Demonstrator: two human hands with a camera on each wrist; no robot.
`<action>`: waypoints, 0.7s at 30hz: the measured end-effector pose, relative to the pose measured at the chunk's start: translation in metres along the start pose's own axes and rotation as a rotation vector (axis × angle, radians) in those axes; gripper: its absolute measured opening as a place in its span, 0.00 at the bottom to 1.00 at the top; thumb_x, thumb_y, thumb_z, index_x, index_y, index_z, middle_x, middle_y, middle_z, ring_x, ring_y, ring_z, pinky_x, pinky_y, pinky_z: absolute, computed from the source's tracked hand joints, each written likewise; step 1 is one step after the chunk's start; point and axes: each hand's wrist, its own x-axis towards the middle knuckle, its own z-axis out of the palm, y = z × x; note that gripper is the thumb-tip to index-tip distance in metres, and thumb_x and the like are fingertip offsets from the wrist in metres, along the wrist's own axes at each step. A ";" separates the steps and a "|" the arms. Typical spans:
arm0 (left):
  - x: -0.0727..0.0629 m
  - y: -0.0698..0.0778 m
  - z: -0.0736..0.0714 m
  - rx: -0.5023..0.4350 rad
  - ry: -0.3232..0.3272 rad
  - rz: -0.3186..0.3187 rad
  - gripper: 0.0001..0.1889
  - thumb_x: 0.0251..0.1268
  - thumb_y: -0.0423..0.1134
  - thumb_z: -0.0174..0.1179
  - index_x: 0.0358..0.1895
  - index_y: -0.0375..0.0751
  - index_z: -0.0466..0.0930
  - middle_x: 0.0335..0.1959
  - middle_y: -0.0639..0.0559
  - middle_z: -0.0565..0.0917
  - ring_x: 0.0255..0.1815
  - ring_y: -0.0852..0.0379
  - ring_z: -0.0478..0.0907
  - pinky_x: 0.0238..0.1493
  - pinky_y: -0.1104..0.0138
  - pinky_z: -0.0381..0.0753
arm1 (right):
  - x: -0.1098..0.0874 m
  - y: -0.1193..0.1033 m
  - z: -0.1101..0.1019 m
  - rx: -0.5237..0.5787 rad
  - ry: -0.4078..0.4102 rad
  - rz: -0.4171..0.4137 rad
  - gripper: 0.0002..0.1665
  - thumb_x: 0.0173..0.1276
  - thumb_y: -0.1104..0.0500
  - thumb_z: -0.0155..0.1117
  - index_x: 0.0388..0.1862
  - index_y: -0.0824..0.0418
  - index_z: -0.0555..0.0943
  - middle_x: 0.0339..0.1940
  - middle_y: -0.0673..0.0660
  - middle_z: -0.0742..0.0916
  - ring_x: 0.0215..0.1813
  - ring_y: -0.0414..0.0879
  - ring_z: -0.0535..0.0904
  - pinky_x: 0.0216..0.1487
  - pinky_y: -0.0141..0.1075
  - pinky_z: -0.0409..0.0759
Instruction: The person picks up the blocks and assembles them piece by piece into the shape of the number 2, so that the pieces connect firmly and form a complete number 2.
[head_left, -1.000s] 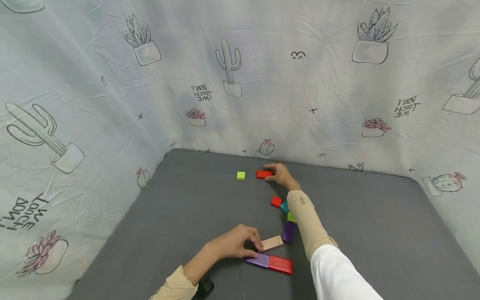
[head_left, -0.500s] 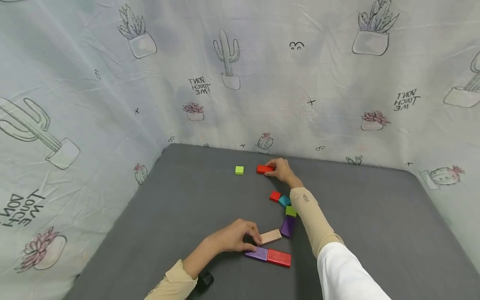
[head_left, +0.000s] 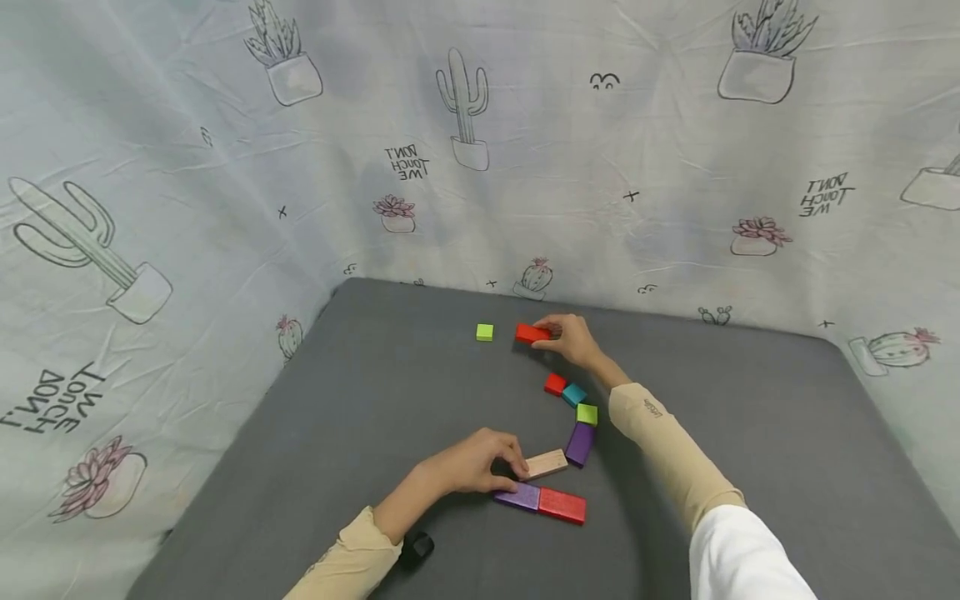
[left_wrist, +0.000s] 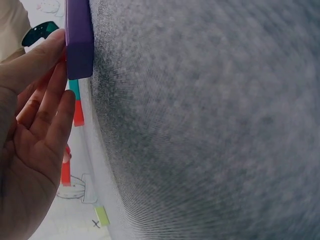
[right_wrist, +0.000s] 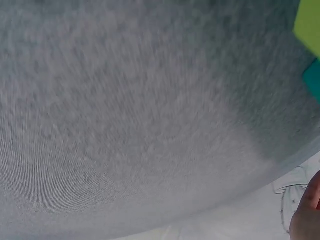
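My right hand pinches a red block at its right end, far out on the table. A shadow beneath suggests the block is slightly raised. My left hand stays low over the near blocks, its thumb touching a light purple block. The fingertips reach the left end of a plain wooden block. In the left wrist view, the thumb meets the side of the purple block, with the other fingers fairly straight. Only part of the right hand shows in the right wrist view.
A long red block adjoins the light purple one. A dark purple block, a green block, a teal block and a small red block form a curve. A lime cube lies at the back.
The red block, gripped by the right hand, has tilted and come slightly off the table. The right forearm has swung rightward, uncovering the green block. The left hand holds its place.
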 end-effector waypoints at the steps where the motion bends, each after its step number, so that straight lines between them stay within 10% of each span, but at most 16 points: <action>1: 0.000 0.000 0.000 0.000 -0.002 -0.002 0.09 0.56 0.36 0.70 0.41 0.43 0.88 0.38 0.61 0.82 0.42 0.72 0.76 0.48 0.78 0.73 | -0.002 -0.001 0.000 0.008 0.005 -0.006 0.21 0.54 0.60 0.76 0.47 0.67 0.84 0.46 0.63 0.86 0.48 0.56 0.83 0.50 0.47 0.79; 21: 0.001 0.000 0.000 -0.012 -0.002 -0.017 0.09 0.56 0.36 0.70 0.41 0.44 0.88 0.38 0.62 0.81 0.43 0.71 0.76 0.49 0.76 0.74 | -0.025 -0.033 0.004 -0.028 -0.138 0.029 0.18 0.52 0.61 0.77 0.42 0.66 0.85 0.40 0.61 0.88 0.40 0.51 0.84 0.44 0.42 0.82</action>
